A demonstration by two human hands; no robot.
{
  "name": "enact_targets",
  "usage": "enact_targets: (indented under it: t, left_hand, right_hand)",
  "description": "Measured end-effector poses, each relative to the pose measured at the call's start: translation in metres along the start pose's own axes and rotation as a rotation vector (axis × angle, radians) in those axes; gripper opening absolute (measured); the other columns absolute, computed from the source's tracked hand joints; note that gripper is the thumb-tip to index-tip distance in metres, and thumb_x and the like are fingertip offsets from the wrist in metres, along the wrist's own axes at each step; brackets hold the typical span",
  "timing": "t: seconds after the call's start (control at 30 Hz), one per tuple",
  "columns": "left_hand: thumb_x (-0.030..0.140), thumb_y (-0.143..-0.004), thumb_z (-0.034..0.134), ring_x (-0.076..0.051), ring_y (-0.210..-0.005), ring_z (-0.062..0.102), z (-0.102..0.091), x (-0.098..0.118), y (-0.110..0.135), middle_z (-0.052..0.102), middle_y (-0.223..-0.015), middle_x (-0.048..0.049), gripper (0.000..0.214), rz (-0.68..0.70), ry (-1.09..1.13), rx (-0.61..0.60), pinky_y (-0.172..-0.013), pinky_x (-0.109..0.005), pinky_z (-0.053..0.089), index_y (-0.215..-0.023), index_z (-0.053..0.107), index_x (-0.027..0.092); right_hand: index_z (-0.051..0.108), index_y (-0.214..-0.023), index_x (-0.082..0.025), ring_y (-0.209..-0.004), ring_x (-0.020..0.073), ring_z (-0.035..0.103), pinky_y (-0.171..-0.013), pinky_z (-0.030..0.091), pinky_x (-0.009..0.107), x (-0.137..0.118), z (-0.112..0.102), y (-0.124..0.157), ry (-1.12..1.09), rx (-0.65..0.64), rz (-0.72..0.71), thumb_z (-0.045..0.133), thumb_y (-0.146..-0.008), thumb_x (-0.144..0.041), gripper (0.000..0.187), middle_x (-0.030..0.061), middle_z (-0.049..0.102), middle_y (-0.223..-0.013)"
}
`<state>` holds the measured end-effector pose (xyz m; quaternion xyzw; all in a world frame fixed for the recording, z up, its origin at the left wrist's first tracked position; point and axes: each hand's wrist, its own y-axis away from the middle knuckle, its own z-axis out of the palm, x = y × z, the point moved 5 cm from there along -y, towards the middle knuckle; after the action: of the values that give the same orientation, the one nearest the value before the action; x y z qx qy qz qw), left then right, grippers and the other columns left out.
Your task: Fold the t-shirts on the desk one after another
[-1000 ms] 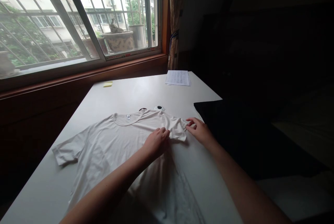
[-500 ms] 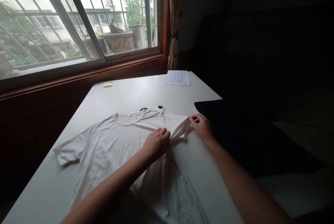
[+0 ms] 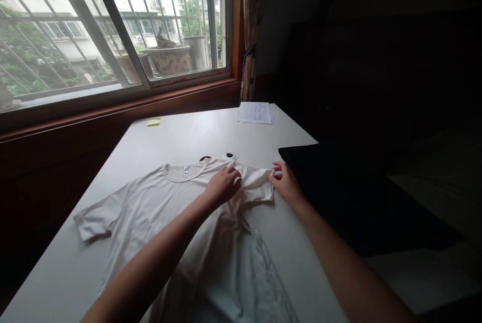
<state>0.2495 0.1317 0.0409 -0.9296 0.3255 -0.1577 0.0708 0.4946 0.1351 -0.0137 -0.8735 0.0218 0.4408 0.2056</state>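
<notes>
A white short-sleeved T-shirt lies spread on the white table, its neckline facing the window and a small label inside the collar. My left hand rests over the shoulder seam of the right-side sleeve, fingers loosely bent and slightly apart. At the cuff of that sleeve, my right hand has its thumb and fingers on the hem. Wrinkles run from the underarm down the shirt's right side. My left forearm crosses the shirt and hides part of its front.
Just beyond the collar are a small white round object and a dark round one, partly covered. Printed papers and a yellow sticky note lie at the far edge. Black cloth overlaps the table's right edge.
My left hand has moved from the underarm up to the shoulder, its grip loosened. The sleeve lies flatter; my right hand stays at its cuff, with fingers more spread.
</notes>
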Motion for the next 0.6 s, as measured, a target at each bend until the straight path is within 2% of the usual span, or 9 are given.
enact_targets:
  t: [0.07,0.17,0.27,0.37,0.43,0.53,0.6]
  left_hand:
    - [0.026,-0.101,0.047,-0.023,-0.114,0.061,0.002,-0.018,-0.009,0.067,-0.122,-0.0106,0.026,-0.004,-0.043,0.031,-0.1,-0.037,0.05,-0.116,0.067,0.019]
    - [0.03,-0.104,0.043,-0.025,-0.134,0.052,0.014,-0.036,-0.017,0.061,-0.14,-0.0132,0.036,0.009,-0.091,-0.005,-0.114,-0.043,0.041,-0.133,0.06,0.017]
    - [0.041,-0.105,0.04,-0.031,-0.15,0.035,0.03,-0.045,-0.019,0.045,-0.158,-0.0137,0.049,-0.055,-0.116,-0.064,-0.121,-0.052,0.03,-0.148,0.048,0.019]
    - [0.05,-0.105,0.035,-0.034,-0.156,0.021,0.041,-0.047,-0.02,0.03,-0.167,-0.0106,0.059,-0.117,-0.131,-0.103,-0.124,-0.059,0.02,-0.157,0.038,0.022]
    - [0.053,-0.105,0.031,-0.033,-0.157,0.017,0.044,-0.047,-0.022,0.025,-0.169,-0.0084,0.062,-0.133,-0.147,-0.117,-0.125,-0.059,0.016,-0.159,0.034,0.023]
    - [0.056,-0.105,0.028,-0.03,-0.157,0.015,0.045,-0.048,-0.023,0.023,-0.17,-0.0051,0.063,-0.144,-0.177,-0.13,-0.126,-0.058,0.015,-0.16,0.032,0.026]
    - [0.057,-0.104,0.028,-0.029,-0.158,0.014,0.044,-0.048,-0.023,0.023,-0.17,-0.0034,0.063,-0.144,-0.191,-0.132,-0.126,-0.057,0.015,-0.16,0.031,0.028]
  right_hand:
    - [0.059,-0.12,-0.02,-0.073,0.0195,0.066,-0.076,0.06,0.041,-0.005,-0.001,0.0,0.01,0.014,-0.047,0.062,-0.084,-0.038,0.041,0.0102,0.064,-0.109]
    - [0.061,-0.119,-0.021,-0.079,0.0201,0.068,-0.078,0.062,0.039,-0.013,-0.008,-0.002,-0.015,0.096,-0.115,0.058,-0.087,-0.031,0.033,0.012,0.059,-0.115]
    - [0.062,-0.119,-0.022,-0.091,0.0222,0.068,-0.087,0.061,0.042,-0.023,-0.016,-0.002,-0.002,0.175,-0.198,0.053,-0.092,-0.026,0.029,0.0132,0.055,-0.122]
    - [0.066,-0.112,-0.023,-0.104,0.0259,0.065,-0.095,0.058,0.045,-0.039,-0.021,0.002,0.084,0.198,-0.277,0.053,-0.094,-0.022,0.022,0.0132,0.056,-0.121]
    - [0.067,-0.102,-0.024,-0.104,0.0267,0.064,-0.096,0.056,0.044,-0.054,-0.017,0.008,0.131,0.111,-0.365,0.056,-0.093,-0.02,0.015,0.0113,0.061,-0.112]
    - [0.067,-0.093,-0.024,-0.094,0.0245,0.064,-0.092,0.054,0.042,-0.073,-0.002,0.021,0.137,-0.198,-0.545,0.059,-0.092,-0.015,0.012,0.0063,0.066,-0.094]
    - [0.067,-0.09,-0.024,-0.092,0.0241,0.063,-0.09,0.053,0.041,-0.077,0.004,0.029,0.156,-0.353,-0.601,0.064,-0.09,-0.016,0.008,0.0046,0.067,-0.09]
